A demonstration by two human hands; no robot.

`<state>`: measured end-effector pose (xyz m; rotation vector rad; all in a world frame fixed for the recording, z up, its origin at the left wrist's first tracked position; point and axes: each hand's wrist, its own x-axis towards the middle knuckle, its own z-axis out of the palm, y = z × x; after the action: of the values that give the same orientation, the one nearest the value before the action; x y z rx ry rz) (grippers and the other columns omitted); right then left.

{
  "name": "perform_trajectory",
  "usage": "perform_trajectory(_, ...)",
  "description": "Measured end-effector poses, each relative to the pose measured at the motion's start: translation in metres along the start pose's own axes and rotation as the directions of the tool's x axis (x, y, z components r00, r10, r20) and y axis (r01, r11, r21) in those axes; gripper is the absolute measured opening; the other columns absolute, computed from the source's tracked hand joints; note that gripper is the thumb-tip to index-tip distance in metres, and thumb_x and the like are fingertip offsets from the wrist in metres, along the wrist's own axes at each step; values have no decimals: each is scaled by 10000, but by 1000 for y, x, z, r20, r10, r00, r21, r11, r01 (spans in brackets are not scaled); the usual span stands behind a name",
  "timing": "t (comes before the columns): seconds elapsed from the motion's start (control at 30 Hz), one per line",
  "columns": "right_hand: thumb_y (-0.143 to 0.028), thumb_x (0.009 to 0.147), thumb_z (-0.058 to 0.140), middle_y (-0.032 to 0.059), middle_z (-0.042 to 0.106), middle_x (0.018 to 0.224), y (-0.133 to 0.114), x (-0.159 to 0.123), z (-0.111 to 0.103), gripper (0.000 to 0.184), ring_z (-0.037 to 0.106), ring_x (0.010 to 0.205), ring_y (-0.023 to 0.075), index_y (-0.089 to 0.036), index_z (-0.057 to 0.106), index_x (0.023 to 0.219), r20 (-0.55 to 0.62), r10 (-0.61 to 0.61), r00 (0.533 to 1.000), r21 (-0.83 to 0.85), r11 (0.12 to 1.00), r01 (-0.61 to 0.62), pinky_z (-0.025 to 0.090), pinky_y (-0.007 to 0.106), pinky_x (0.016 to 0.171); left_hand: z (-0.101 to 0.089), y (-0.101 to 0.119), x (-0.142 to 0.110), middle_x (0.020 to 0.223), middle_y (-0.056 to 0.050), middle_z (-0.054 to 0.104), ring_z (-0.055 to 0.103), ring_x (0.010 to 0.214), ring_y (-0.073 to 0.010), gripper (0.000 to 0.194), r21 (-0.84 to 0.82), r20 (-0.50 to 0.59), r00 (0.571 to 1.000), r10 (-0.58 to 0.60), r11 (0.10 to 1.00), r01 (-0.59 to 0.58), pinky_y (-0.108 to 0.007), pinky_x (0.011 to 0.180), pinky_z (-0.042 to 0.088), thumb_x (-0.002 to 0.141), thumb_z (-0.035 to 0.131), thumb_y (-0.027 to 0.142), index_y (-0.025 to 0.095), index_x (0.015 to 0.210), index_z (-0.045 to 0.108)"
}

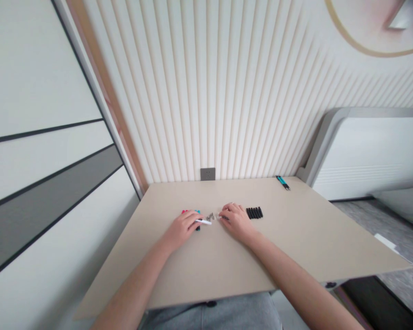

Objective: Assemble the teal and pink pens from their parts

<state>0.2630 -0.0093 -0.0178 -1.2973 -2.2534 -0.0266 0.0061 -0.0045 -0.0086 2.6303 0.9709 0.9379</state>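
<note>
My left hand (181, 229) rests on the beige table (209, 270) and holds a white pen (203, 221), its tip pointing right. Partly hidden under that hand are pens with red and teal ends (190, 211). My right hand (237, 222) curves over a small dark and white pen part (223, 217), which its fingertips seem to pinch. Between my hands lies a small heap of grey pen parts (210, 216). Just right of my right hand, several black pen barrels (254, 212) lie side by side.
A teal and black pen (282, 182) lies at the table's far edge. A grey wall socket (208, 174) sits on the ribbed wall behind. A white cabinet (365, 156) stands to the right, and white and grey panels (44, 137) fill the left.
</note>
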Motion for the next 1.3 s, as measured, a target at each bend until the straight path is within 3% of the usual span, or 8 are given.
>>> perform_trajectory(0.33, -203, 880, 610, 73, 654, 968, -2, 3, 0, 76, 559, 939, 213, -208, 683, 862, -39, -44, 998, 45, 998, 46, 380, 359, 819, -1, 2, 3, 931, -35, 683, 624, 895, -172, 136, -18, -39, 998, -56, 998, 55, -310, 832, 482, 947, 516, 268, 202, 959, 635)
perform_trajectory(0.53, -199, 886, 563, 38, 687, 853, -4, -3, -1, 92, 614, 818, 170, -199, 655, 897, -88, 31, 996, 317, 948, -1, 444, 299, 781, 1, 0, 2, 906, -29, 688, 620, 853, -174, 107, 10, -70, 995, -67, 998, 68, -307, 804, 480, 933, 542, 270, 204, 947, 625)
perform_trajectory(0.67, -187, 879, 553, 34, 679, 855, -10, -7, -2, 97, 615, 803, 160, -198, 646, 903, -79, -3, 997, 434, 900, 37, 470, 281, 758, 1, 2, 1, 899, -30, 682, 612, 861, -176, 85, 10, -80, 996, -45, 999, 46, -321, 816, 475, 930, 547, 252, 198, 929, 613)
perform_trajectory(0.83, -184, 920, 513, 60, 671, 903, -18, -6, -6, 158, 605, 870, 171, -199, 659, 979, -62, -100, 993, 485, 867, 118, 479, 306, 808, -1, 6, 3, 916, -42, 679, 613, 891, -179, 55, -5, -90, 996, -28, 1000, 27, -330, 832, 475, 915, 556, 211, 195, 922, 608)
perform_trajectory(1.03, -268, 940, 527, 62, 665, 902, -17, -6, -5, 200, 605, 843, 171, -203, 643, 1090, -60, -61, 996, 507, 858, 83, 495, 313, 785, -1, 7, 3, 892, -34, 680, 617, 876, -181, 44, 4, -66, 998, -10, 1000, 11, -331, 832, 469, 901, 571, 196, 204, 920, 610)
perform_trajectory(1.3, -258, 943, 524, 67, 673, 922, -19, -5, -8, 172, 609, 875, 175, -208, 677, 1004, -38, -119, 992, 522, 844, 121, 492, 312, 801, -1, 9, 3, 868, -36, 679, 622, 861, -178, 76, -9, -43, 999, 18, 1000, -18, -314, 819, 465, 918, 559, 245, 202, 943, 617)
